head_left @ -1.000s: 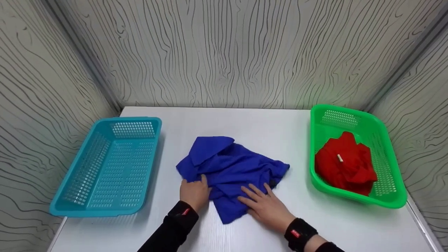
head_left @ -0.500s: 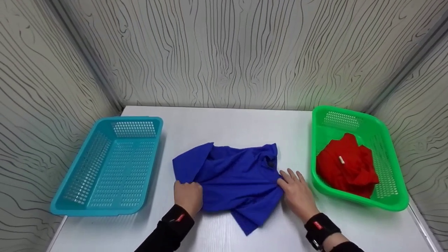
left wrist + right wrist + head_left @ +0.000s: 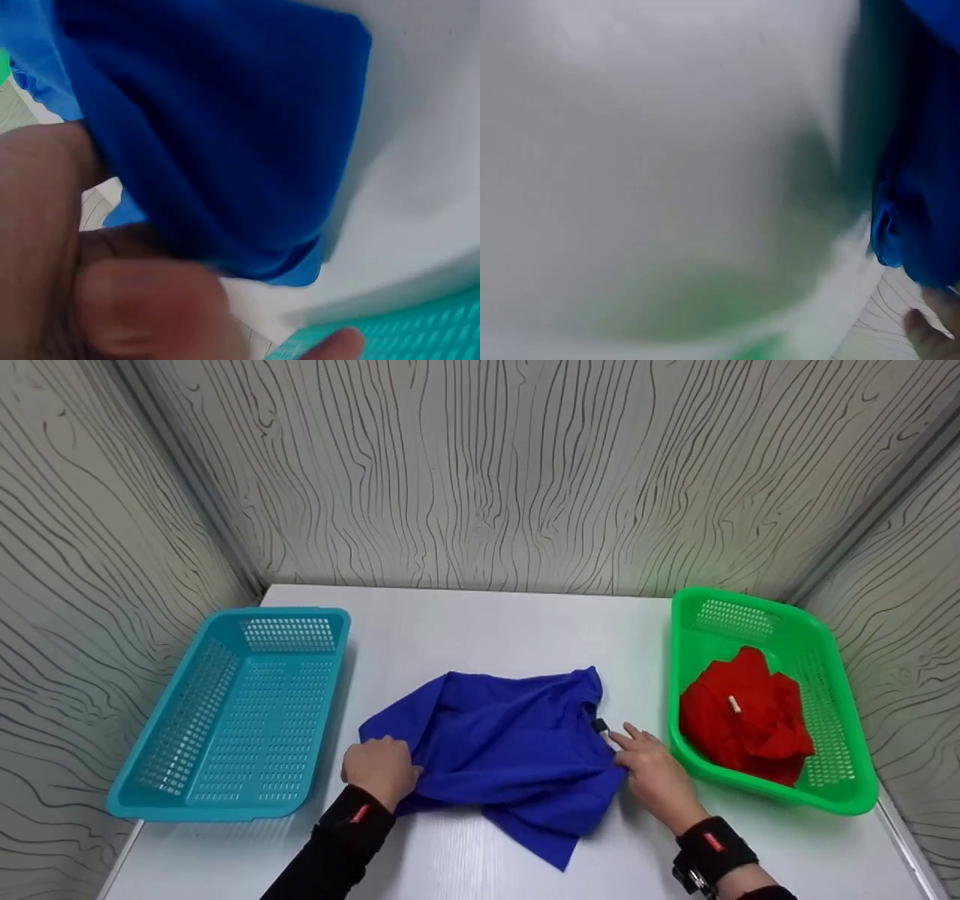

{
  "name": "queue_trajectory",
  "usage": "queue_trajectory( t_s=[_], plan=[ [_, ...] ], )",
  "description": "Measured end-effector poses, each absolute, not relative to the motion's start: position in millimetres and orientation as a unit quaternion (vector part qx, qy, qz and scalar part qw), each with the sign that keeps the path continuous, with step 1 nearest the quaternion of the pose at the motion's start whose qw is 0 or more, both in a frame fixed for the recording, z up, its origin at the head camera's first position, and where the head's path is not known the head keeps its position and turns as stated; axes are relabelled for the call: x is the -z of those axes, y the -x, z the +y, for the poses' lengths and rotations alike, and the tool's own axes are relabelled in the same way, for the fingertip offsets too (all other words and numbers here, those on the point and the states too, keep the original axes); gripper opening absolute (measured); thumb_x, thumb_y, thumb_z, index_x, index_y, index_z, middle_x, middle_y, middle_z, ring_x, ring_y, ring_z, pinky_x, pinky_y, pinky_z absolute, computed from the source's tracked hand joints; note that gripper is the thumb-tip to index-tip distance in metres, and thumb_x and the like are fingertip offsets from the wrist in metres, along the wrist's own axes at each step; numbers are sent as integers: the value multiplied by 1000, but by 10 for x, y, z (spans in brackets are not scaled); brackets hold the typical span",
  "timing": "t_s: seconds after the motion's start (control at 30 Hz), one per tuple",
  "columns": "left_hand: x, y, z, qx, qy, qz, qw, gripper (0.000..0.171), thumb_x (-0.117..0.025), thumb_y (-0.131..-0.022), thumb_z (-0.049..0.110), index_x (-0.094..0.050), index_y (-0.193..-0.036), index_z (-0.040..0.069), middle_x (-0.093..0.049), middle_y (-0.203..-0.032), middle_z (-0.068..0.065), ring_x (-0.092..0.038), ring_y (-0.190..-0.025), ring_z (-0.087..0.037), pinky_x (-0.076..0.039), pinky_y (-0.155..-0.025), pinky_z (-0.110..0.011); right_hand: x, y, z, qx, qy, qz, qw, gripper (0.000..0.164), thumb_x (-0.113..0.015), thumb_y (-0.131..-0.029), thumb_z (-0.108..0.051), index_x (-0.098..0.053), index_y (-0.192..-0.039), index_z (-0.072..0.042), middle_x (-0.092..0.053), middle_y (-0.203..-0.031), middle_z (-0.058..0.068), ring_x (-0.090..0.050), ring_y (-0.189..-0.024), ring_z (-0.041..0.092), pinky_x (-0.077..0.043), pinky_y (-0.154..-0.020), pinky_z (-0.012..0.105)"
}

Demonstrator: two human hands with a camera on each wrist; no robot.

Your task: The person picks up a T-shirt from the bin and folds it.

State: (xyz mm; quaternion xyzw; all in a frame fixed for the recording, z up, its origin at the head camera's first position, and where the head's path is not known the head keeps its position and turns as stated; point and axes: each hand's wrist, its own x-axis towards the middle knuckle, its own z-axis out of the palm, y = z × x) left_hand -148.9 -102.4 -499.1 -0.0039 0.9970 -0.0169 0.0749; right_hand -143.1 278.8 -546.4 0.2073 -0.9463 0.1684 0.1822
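Note:
A blue T-shirt (image 3: 510, 735) is spread, wrinkled, across the white table, its neckline with a dark and white label (image 3: 602, 729) toward the right. My left hand (image 3: 381, 769) grips its left edge with curled fingers; in the left wrist view the cloth (image 3: 225, 127) hangs in a fold from the thumb and fingers. At the right side, by the neckline, my right hand (image 3: 654, 772) pinches the shoulder between thumb and forefinger, the other fingers fairly straight. A sleeve points toward the near edge. The right wrist view catches only bunched cloth (image 3: 930, 165) and some fingertips (image 3: 934, 337).
A turquoise perforated basket (image 3: 330, 712) stands on the left with nothing in it. On the right a green basket (image 3: 855, 750) contains a crumpled red garment (image 3: 742, 720) with a small white piece on it. Wood-patterned walls (image 3: 480, 472) enclose the white table (image 3: 465, 622).
My right hand has moved right and taken hold near the neckline. My left hand has shifted slightly left with its edge. The T-shirt has gone from a crumpled heap to a wider, flatter spread.

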Motion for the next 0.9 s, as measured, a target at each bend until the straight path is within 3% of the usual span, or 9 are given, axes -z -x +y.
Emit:
queue_trajectory(
  t_s=[0.1,0.2,0.3,0.4,0.53,0.63,0.73,0.8,0.9],
  plan=[
    [5111,1530,-1052,24,-19,999,-24,49,-77,-65,49,-62,-89,8,-66,-79,-11,-62,-68,-30,-45,-53,-43,5452,1477,2758,-141,-194,-962,127,34,-44,-72,14,-72,-77,-4,-70,-109,12,-62,-108,35,-48,-91,50],
    [5274,1611,-1109,49,-27,993,-102,66,-82,-56,49,-55,-102,11,-62,-93,-14,-61,-78,-33,-46,-58,-46,5432,1546,2671,-156,-183,-965,108,30,-48,-77,10,-71,-90,-5,-68,-114,13,-60,-112,34,-48,-93,49],
    [5398,1680,-1162,52,-36,986,-157,42,-74,-69,35,-60,-100,10,-62,-93,-15,-60,-78,-35,-46,-57,-48,5475,1592,2548,-166,-215,-959,85,32,-55,-84,-3,-64,-114,-9,-60,-127,14,-51,-124,37,-41,-100,53],
    [5436,1733,-1206,21,-50,979,-197,10,-58,-80,15,-63,-78,7,-65,-76,-14,-61,-66,-34,-46,-51,-47,5557,1570,2451,-145,-257,-955,28,47,-58,-89,-21,-48,-135,-15,-50,-139,12,-39,-133,41,-30,-104,62],
    [5287,1843,-1282,-67,-21,984,-165,12,-50,-86,9,-59,-81,6,-66,-71,-14,-62,-60,-34,-45,-46,-46,5642,1508,2431,-87,-276,-957,14,47,-63,-86,-28,-52,-130,-18,-53,-134,9,-46,-128,37,-26,-99,70],
    [5086,1924,-1353,-174,56,974,-137,14,-46,-91,17,-55,-93,7,-65,-72,-16,-62,-60,-36,-42,-44,-47,5619,1516,2461,-66,-270,-958,67,24,-66,-82,-25,-68,-105,-18,-64,-107,3,-62,-104,26,-23,-99,73],
    [4902,1979,-1413,-270,125,945,-139,23,-40,-94,27,-53,-102,10,-65,-76,-19,-62,-64,-38,-39,-47,-46,5543,1593,2497,-72,-237,-961,121,10,-65,-82,-24,-67,-87,-17,-64,-73,-2,-65,-74,20,-29,-101,66],
    [4816,1999,-1436,-304,132,932,-146,26,-39,-95,31,-54,-103,12,-65,-77,-21,-63,-66,-37,-40,-50,-46,5502,1680,2528,-88,-194,-965,154,12,-64,-82,-21,-66,-90,-12,-63,-62,3,-63,-62,24,-42,-92,58],
    [4739,2009,-1428,-318,83,930,-166,23,-43,-96,30,-57,-100,11,-67,-81,-18,-65,-71,-34,-44,-55,-45,5481,1842,2589,-112,-126,-969,179,27,-63,-81,-11,-61,-108,-7,-64,-72,14,-60,-64,35,-48,-68,51]
  ],
)
